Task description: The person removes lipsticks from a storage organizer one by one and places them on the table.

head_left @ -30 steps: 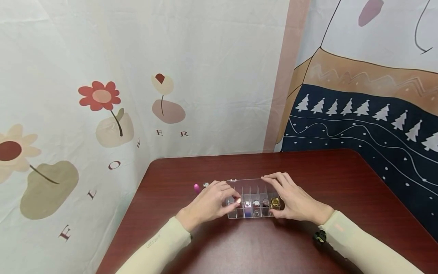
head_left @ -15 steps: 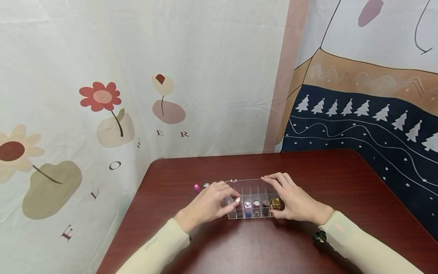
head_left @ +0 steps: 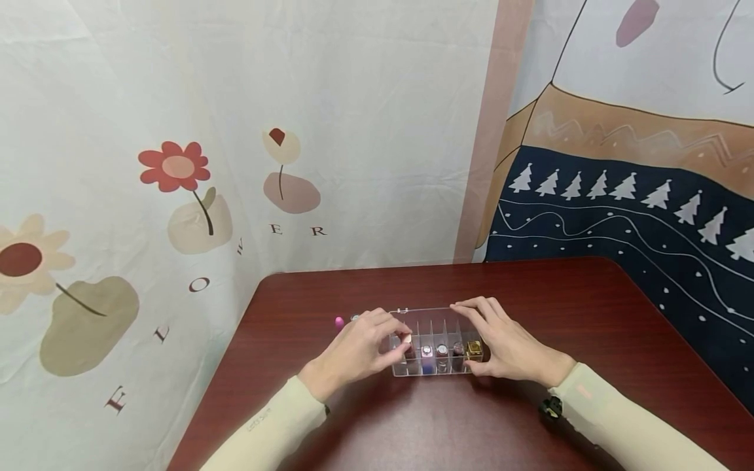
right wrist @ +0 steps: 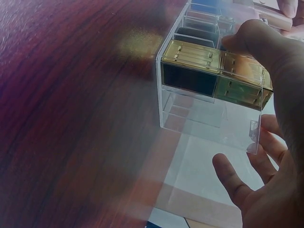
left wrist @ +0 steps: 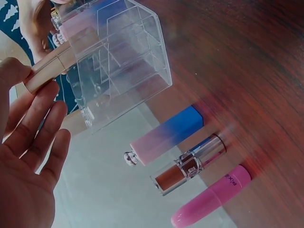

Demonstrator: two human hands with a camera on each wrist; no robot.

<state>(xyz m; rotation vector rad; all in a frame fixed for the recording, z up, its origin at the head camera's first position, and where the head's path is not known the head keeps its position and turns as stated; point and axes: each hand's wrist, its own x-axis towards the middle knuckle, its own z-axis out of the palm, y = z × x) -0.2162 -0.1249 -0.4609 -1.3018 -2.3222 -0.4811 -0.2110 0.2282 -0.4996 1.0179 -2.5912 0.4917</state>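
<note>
A clear divided lipstick organizer (head_left: pixel 432 322) stands on the table, several tubes upright in its front row. With thumb and index finger my left hand (head_left: pixel 365 343) pinches a rose-gold lipstick (left wrist: pixel 53 66) at the organizer's left part; its lower end is behind clear plastic, and the other fingers are spread. My right hand (head_left: pixel 509 340) grips the organizer's right end, thumb at the front and fingers at the back edge. Beside that thumb sits a square gold and black lipstick (right wrist: pixel 190 54) in the end compartment. A pink-capped lipstick (head_left: pixel 427 356) stands nearer the middle.
Left of the organizer, on the table (head_left: pixel 430 432), lie a blue-and-pink lipstick (left wrist: pixel 166 135), a clear-cased lip gloss (left wrist: pixel 190 166) and a bright pink tube (left wrist: pixel 213 197). My left hand partly hides them in the head view. A printed cloth (head_left: pixel 377 131) hangs behind the table.
My left hand has shifted very slightly left, and the top of the rose-gold lipstick has moved a little up and left with it. My right hand and the organizer stay put.
</note>
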